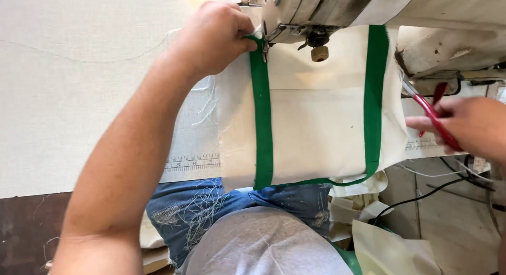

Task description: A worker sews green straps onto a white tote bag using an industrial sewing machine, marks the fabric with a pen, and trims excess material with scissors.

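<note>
Cream cloth bag panel [316,127] with two green straps [262,122] lies under the sewing machine [316,11]. My left hand [213,37] pinches one strap's top; my right hand [469,124] grips red-handled scissors [435,117].

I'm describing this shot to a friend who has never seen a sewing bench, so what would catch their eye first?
Most striking is the cream fabric panel in the middle, crossed by two bright green straps that run up under the sewing machine head at the top. The left hand pinches the left strap right beside the needle area. At the right edge, the right hand holds red-handled scissors.
</note>
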